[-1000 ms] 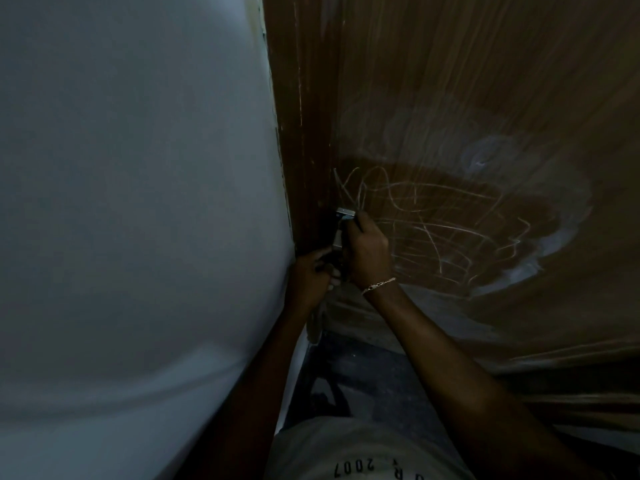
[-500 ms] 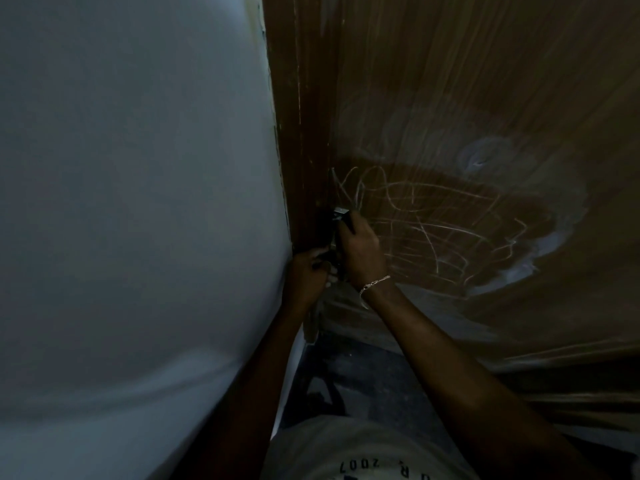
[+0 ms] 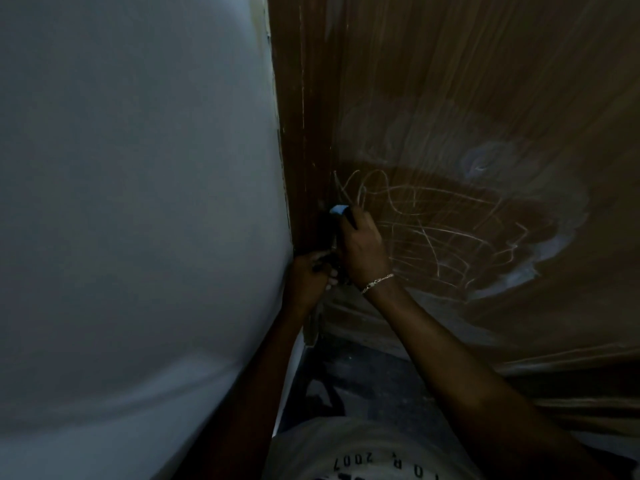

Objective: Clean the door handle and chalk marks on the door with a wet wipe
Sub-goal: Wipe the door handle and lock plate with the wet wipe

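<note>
Two hands up: right hand [image 3: 362, 245] grip holds wet wipe [image 3: 338, 209]; left hand [image 3: 307, 277] grip unclear.

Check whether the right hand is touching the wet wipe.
Touching. The head view shows the right hand with fingers curled round the pale wet wipe, which pokes out above them, no gap.

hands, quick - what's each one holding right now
left hand: curled by the door edge, cannot tell what it holds
right hand: grips the wet wipe
</note>
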### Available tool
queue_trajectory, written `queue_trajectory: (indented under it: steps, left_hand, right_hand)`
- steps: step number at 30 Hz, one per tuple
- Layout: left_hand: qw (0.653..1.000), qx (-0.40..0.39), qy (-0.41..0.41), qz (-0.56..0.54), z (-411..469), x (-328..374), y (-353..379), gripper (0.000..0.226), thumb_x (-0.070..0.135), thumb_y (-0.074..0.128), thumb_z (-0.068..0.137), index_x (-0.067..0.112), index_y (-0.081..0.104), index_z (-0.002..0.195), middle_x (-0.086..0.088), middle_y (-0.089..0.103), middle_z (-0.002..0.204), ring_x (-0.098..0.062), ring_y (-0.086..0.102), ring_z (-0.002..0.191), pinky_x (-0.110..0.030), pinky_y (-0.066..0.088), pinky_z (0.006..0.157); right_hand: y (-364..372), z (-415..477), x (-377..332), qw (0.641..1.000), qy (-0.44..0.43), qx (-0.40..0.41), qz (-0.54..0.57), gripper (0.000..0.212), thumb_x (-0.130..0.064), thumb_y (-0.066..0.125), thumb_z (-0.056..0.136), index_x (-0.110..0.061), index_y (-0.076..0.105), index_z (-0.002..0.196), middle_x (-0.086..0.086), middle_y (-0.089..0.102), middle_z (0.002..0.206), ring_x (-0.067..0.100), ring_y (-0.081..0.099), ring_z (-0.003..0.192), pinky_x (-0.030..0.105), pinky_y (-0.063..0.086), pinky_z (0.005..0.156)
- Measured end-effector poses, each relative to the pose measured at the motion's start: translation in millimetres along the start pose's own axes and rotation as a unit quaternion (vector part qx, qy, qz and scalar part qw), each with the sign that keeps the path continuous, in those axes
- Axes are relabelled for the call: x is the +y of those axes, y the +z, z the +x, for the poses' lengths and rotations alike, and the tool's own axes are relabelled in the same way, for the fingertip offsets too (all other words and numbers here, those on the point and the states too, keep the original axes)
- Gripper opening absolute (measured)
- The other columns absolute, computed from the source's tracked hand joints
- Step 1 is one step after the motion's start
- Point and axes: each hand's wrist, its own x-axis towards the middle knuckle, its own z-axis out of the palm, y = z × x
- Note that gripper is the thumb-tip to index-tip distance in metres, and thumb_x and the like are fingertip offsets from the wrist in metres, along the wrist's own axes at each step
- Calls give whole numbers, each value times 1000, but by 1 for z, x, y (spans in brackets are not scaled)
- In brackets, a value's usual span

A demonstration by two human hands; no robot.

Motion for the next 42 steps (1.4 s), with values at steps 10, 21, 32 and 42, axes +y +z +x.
queue_trajectory:
  steps: [10, 21, 32, 42]
  left_hand:
    - [1000, 0, -6, 1, 2, -3, -2, 37, 1, 51, 96, 16, 62, 128, -3, 69, 80, -17, 66, 67, -20, 53, 59]
    - [1000, 7, 3, -1, 4, -5, 1, 38, 0, 50, 98, 9, 57, 134, -3, 68, 80, -16, 66, 67, -17, 53, 57]
    - [1000, 7, -3, -6, 4, -4, 0, 38, 1, 50, 98, 10, 56, 135, -4, 69, 83, -18, 69, 69, -17, 54, 59]
    - [1000, 8, -3, -4, 4, -4, -1, 38, 2, 51, 98, 11, 57, 135, -6, 70, 83, -18, 69, 69, -17, 54, 58]
  right_hand:
    - [-4, 8, -6, 998, 55, 27, -31, 21, -13, 65, 90, -6, 66, 110, 12, 61, 98, 23, 60, 80, 25, 46, 59]
    - [-8, -15, 17, 963, 251, -90, 41, 21, -29, 58, 95, -14, 70, 86, 9, 71, 77, 27, 67, 72, 24, 34, 57]
    - [-8, -4, 16, 928, 336, -121, 102, 21, -23, 58, 86, -5, 65, 77, 18, 69, 80, 37, 65, 79, 26, 34, 59]
    - [-11, -8, 9, 929, 339, -102, 105, 20, -23, 58, 87, -4, 66, 87, 18, 69, 91, 38, 62, 88, 27, 37, 65]
